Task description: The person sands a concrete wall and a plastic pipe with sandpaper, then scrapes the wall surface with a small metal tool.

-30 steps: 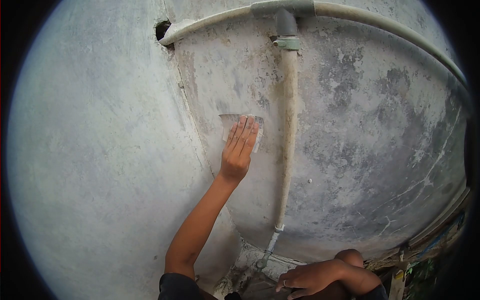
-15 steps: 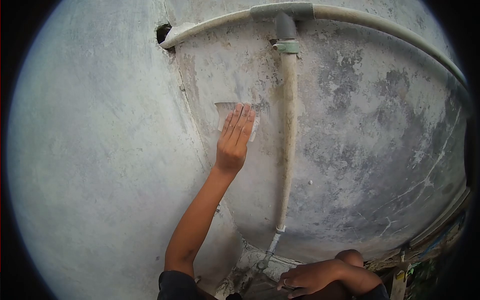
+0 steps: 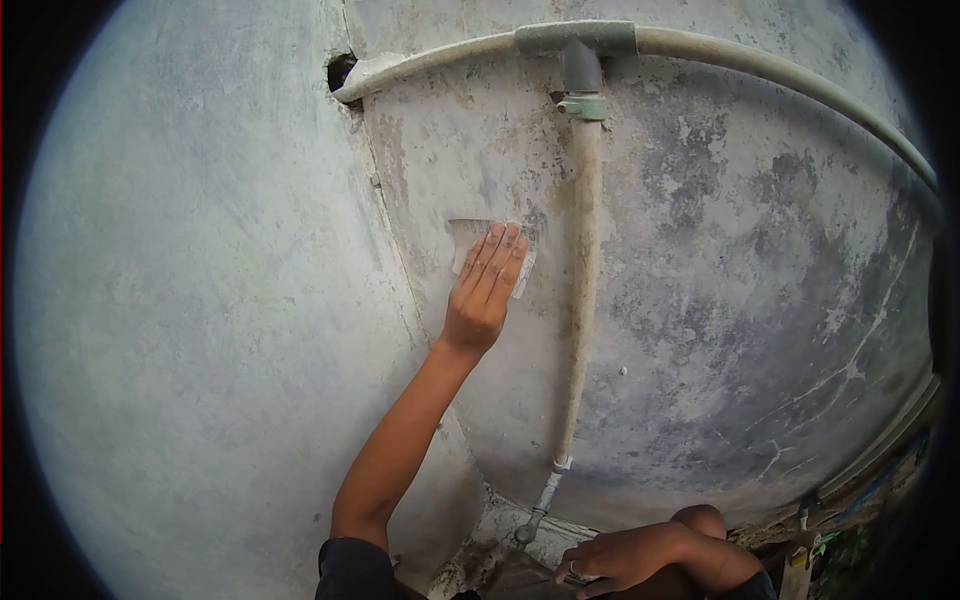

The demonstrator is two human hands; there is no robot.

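Note:
My left hand (image 3: 482,300) lies with its fingers stretched flat over a thin, pale sheet (image 3: 468,240), pressing it against the stained grey wall (image 3: 700,300). The sheet's edges show to the left of the fingers and at their right. A vertical pipe (image 3: 586,240) runs down just right of the sheet. At the bottom, my right hand (image 3: 612,560) hangs with its fingers loosely extended, a ring on one finger, near my knee. I can make out nothing held in it.
A curved pipe (image 3: 770,68) crosses the wall's top, joined to the vertical pipe by a grey tee (image 3: 580,40). At its left end is a dark hole (image 3: 341,70). A smooth pale wall (image 3: 200,300) fills the left side. A valve (image 3: 525,533) sits low down.
The wall, pipes, sheet and my left hand all appear slightly further right and lower in view. My left hand stays flat on the sheet. My right hand has hardly moved.

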